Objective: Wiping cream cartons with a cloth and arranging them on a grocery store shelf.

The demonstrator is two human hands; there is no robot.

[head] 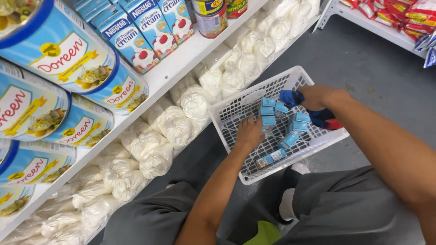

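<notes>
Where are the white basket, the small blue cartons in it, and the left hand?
white basket (254,90), head view, far rim.
small blue cartons (268,111), head view, top carton face.
left hand (249,134), head view, back of hand.

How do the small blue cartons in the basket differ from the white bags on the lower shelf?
The small blue cartons are boxy, printed and blue; the white bags are rounded, knotted, clear plastic around white contents. The cartons lie in the white basket by the left hand and right hand; the bags sit in shelf rows.
</notes>
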